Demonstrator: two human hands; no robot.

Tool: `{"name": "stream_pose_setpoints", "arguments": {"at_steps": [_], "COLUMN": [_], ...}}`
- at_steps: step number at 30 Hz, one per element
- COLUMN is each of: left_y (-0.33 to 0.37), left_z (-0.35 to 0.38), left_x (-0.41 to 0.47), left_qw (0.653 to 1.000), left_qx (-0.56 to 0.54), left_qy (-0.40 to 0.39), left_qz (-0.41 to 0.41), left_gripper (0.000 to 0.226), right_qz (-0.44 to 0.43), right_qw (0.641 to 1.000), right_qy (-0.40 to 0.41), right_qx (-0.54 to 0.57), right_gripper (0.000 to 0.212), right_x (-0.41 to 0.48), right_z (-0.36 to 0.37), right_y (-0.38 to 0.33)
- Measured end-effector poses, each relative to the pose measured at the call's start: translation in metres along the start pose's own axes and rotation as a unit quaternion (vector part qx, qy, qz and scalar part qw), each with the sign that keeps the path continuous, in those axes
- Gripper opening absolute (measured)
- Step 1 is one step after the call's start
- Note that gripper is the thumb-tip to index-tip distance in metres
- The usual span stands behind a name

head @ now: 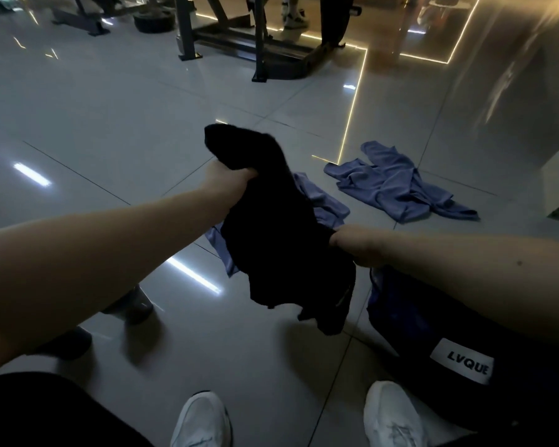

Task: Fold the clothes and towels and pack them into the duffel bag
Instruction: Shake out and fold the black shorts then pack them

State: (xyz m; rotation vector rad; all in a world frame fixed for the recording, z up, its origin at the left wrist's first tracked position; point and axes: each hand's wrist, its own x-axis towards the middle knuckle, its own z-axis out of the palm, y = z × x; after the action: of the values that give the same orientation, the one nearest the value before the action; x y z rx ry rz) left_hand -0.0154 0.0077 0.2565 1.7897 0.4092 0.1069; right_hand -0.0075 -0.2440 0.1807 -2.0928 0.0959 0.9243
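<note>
Well, the big shiny floor (110, 140) has lots of open room ahead, and the gym machine (239, 37) stands far off at the back. Near the right arm sits the dark duffel bag (433, 333) (its top looks open, but I cannot see inside). A piece of black clothing (271, 240) hangs in the air, all bunched up and not folded. One blue towel (397, 185) lies crumpled on the floor, and another blue towel (320, 198) lies just behind the black clothing. So I think the job has hardly started. The left hand (229, 180) squeezes the top tight. The right hand (355, 245) pinches its side edge, close above the bag.
</note>
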Motion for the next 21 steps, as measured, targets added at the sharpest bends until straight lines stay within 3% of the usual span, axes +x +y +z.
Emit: {"name": "stream_pose_setpoints", "arguments": {"at_steps": [4,6,10,14,18,21], "left_y": [-0.027,-0.039,-0.047,-0.052,-0.046,-0.041], "left_z": [0.0,0.004,0.015,0.026,0.031,0.033], "left_x": [-0.002,-0.003,-0.01,-0.017,-0.03,-0.037], "left_qw": [0.997,0.991,0.966,0.94,0.917,0.889], "left_qx": [0.051,0.111,0.229,0.255,0.148,0.2], "left_qy": [-0.017,-0.019,-0.075,-0.212,-0.343,-0.401], "left_qz": [-0.053,-0.073,-0.095,-0.085,-0.142,-0.09], "left_gripper": [0.018,0.026,0.043,0.041,0.065,0.076], "right_qz": [0.015,0.014,-0.004,0.003,0.034,0.053], "right_qw": [0.996,0.994,0.993,0.988,0.972,0.96], "right_qy": [-0.035,-0.044,-0.033,-0.007,-0.01,0.005], "right_qx": [0.084,0.096,0.116,0.157,0.232,0.275], "right_gripper": [0.013,0.008,0.02,0.02,0.019,0.022], "right_x": [-0.007,-0.016,-0.01,-0.009,-0.007,-0.01], "right_z": [-0.012,-0.014,-0.015,-0.007,-0.003,-0.004], "right_y": [-0.013,-0.022,-0.031,-0.037,-0.039,-0.043]}}
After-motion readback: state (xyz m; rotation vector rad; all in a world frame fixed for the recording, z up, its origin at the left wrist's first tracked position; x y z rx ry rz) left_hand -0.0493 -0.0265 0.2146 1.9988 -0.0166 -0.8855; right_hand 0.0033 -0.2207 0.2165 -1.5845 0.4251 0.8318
